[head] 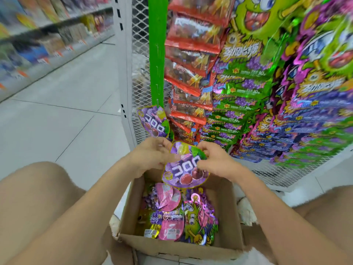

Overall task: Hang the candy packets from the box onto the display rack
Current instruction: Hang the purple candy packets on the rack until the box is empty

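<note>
We hold one purple candy packet [184, 166] between both hands, just above the open cardboard box [179, 243]. Our left hand [152, 155] grasps the packet at its upper left edge, with the fingers closed on it. Our right hand [214, 159] grasps the upper right edge in the same way, thumb and fingers pinched on the foil. The packet is tilted, and its lower part hangs over the far side of the box.

The box stands on the floor [72, 111] between our knees. Inside it lie more packets: pink ones [168, 197], a purple one with a yellow one under it at the left, and green and purple ones with a cartoon face [198, 219] at the right.

In front of us is the display rack [139, 60], a white mesh wall with a green vertical strip [157, 48]. At the lower end of this strip one purple packet of the same kind [153, 122] already hangs, just above our left hand. To the right of the strip hang a column of red packets [189, 77] and many rows of green and purple packets [242, 87]. At the left, across the aisle, are blurred store shelves [47, 35].
</note>
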{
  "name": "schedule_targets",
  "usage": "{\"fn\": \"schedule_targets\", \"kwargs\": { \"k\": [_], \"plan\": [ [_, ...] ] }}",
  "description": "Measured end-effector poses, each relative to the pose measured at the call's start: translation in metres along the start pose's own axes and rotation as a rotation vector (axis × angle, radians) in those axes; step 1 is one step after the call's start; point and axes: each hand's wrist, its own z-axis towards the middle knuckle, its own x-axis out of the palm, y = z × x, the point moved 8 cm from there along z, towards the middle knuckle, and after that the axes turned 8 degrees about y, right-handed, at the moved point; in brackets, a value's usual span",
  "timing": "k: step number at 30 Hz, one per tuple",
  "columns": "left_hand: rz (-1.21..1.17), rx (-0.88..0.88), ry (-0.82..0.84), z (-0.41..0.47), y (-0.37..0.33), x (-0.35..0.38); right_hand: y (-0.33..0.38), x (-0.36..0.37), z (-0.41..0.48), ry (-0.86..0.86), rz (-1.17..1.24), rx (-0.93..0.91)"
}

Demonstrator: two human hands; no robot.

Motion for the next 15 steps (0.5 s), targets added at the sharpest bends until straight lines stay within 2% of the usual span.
{"fn": "schedule_targets", "kwargs": {
  "k": [2, 4, 7, 10, 12, 15],
  "plan": [
    [0.093, 0.129, -0.078, -0.008, -0.029, -0.005, 0.025, 0.008, -0.003, 0.164, -0.125, -0.054],
    [0.181, 0.221, -0.088, -0.015, -0.052, -0.004, 0.054, 0.012, -0.008, 0.211, -0.108, -0.154],
    [0.193, 0.335, -0.199, -0.021, -0.081, -0.017, 0.090, -0.003, -0.007, 0.037, -0.224, -0.322],
    [0.224, 0.418, -0.514, -0.024, -0.101, -0.048, 0.114, -0.026, 0.004, -0.154, -0.408, -0.375],
    [0.285, 0.444, -0.657, -0.020, -0.110, -0.069, 0.128, -0.037, 0.011, -0.233, -0.482, -0.377],
    [0.358, 0.441, -0.653, -0.003, -0.122, -0.083, 0.143, -0.042, 0.018, -0.309, -0.487, -0.411]
  ]
}}
